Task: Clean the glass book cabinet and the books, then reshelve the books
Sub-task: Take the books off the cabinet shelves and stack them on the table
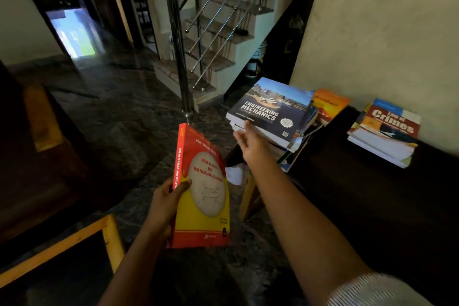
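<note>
Beside the staircase, the right hand is reaching, fingers loosely spread, at the Engineering Mechanics book while the left hand is gripping a red-yellow book.

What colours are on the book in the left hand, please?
The book is red and yellow; head view.

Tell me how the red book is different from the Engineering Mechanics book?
The red book is red and yellow; the mechanics book is dark with a city photo. The red book stands nearly upright, held by the left hand; the mechanics book lies flat on a stack, with the open right hand reaching its edge. Both show their front covers.
</note>
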